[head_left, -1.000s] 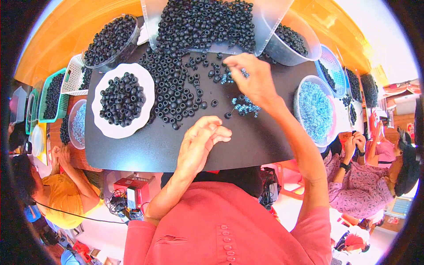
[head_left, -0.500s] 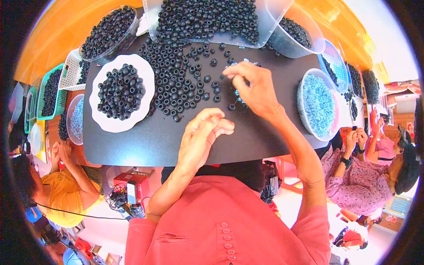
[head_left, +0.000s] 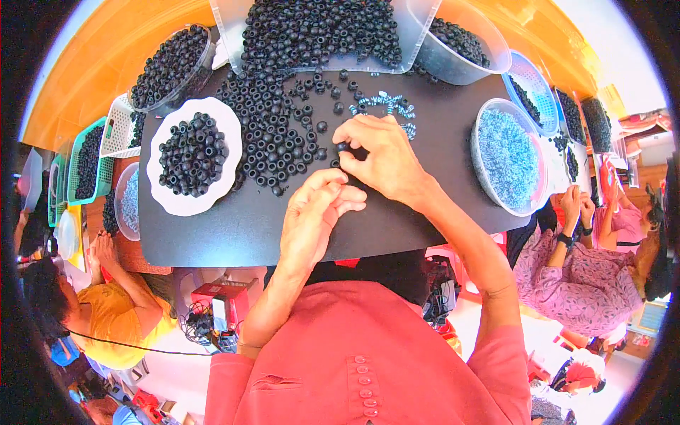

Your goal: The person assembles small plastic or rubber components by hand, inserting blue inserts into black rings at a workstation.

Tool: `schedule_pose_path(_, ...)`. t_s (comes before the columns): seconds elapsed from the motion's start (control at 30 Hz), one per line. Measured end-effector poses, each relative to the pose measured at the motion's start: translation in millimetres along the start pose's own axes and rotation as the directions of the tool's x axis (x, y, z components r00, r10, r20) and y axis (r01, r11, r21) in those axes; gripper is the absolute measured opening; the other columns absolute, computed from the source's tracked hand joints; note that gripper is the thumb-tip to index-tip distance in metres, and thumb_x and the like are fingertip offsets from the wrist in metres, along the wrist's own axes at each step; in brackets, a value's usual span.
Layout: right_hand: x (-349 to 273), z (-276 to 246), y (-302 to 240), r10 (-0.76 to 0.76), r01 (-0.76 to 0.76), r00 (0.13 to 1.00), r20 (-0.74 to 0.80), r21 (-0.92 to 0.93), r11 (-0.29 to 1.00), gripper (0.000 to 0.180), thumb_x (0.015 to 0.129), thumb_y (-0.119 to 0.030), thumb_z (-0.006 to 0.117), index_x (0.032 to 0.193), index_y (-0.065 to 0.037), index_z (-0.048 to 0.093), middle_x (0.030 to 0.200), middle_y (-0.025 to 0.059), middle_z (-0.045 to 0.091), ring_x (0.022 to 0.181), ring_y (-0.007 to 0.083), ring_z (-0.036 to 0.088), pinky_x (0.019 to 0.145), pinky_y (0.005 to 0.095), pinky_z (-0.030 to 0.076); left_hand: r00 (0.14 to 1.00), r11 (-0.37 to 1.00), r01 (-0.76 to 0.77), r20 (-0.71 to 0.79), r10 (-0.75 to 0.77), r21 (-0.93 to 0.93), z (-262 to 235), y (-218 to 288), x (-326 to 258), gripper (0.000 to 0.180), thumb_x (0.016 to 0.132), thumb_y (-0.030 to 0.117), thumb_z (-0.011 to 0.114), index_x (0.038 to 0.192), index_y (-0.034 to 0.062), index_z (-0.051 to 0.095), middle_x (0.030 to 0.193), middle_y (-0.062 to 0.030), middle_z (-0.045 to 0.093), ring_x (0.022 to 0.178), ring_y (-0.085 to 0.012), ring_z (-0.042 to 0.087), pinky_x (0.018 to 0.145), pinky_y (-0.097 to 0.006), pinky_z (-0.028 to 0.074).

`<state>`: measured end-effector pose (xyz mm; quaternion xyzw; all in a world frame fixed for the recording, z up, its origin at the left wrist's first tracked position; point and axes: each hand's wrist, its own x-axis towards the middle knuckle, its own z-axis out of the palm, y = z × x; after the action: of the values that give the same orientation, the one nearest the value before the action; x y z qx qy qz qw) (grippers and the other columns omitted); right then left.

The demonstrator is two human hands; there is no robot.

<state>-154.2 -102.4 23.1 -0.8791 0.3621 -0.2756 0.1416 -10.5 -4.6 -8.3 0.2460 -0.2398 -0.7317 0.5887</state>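
Note:
My right hand (head_left: 386, 159) is over the middle of the dark table, thumb and index finger closed on a round black bead (head_left: 343, 146). Just nearer to me, my left hand (head_left: 312, 216) is raised with its fingers curled and pressed together; whatever they may hold is too small or hidden to name. A loose spread of black beads (head_left: 273, 134) with holes lies to the left of my hands. Beyond my right hand is a little cluster of blue-and-white striped pieces (head_left: 388, 105). A white scalloped plate (head_left: 164, 191) heaped with black beads stands at the left.
A clear bin (head_left: 418, 42) of black beads tips toward the table's far side, with round tubs (head_left: 499, 60) of beads on either side. A tub (head_left: 480, 166) of small blue pieces stands at the right. Baskets (head_left: 106, 170) line the left. Other people sit on both sides.
My right hand has come nearer and left from the striped pieces, which now show, and holds a black bead close to my left hand. The left hand stays nearly in place.

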Motion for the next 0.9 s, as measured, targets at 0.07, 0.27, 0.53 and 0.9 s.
schedule_pose_path(0.07,-7.4,-8.4,-13.5,0.099,-0.08,0.994,-0.045,0.316,0.946,0.017,0.072,-0.01,0.067,0.087,-0.006,0.061,0.078,0.0063,0.061,0.074,0.0193,0.06,0.069,0.0346,0.044,0.999,0.999,-0.03,-0.026,0.029,-0.028,2.3,0.3,0.2,0.02,0.096,0.011,0.045,0.11,-0.001,0.054,0.095,-0.0132,0.064,0.091,-0.0224,0.063,0.083,-0.036,0.05)
schedule_pose_path(0.27,-35.1,-1.5,-23.4,0.045,0.037,0.981,-0.19,0.409,0.912,0.022,0.069,0.003,0.07,0.087,-0.005,0.063,0.09,0.006,0.067,0.079,0.018,0.062,0.073,0.0305,0.046,0.996,0.999,-0.047,-0.079,0.048,0.019,6.9,-2.3,0.0,0.022,0.095,0.011,0.048,0.113,-0.0002,0.056,0.1,-0.0096,0.063,0.092,-0.0185,0.062,0.084,-0.035,0.05)
schedule_pose_path(0.53,-58.9,4.9,-22.1,0.164,0.018,0.953,-0.253,0.59,0.807,0.02,0.075,0.007,0.064,0.093,-0.001,0.064,0.095,0.0095,0.065,0.083,0.0169,0.062,0.071,0.0279,0.05,0.994,0.981,-0.047,-0.09,0.065,0.188,13.5,-4.5,-1.0,0.023,0.095,0.01,0.05,0.113,-0.0017,0.057,0.097,-0.0076,0.063,0.09,-0.0148,0.061,0.083,-0.03,0.049)
schedule_pose_path(0.9,-59.4,4.3,-29.9,0.182,0.0,0.937,-0.299,0.521,0.854,0.017,0.073,0.003,0.065,0.088,-0.005,0.063,0.088,0.0082,0.061,0.075,0.0214,0.06,0.069,0.0313,0.049,0.985,0.913,-0.054,-0.128,0.116,0.405,21.2,-7.4,-2.6,0.02,0.093,0.006,0.047,0.109,-0.0008,0.056,0.092,0.0,0.06,0.085,-0.0062,0.055,0.08,-0.023,0.045)
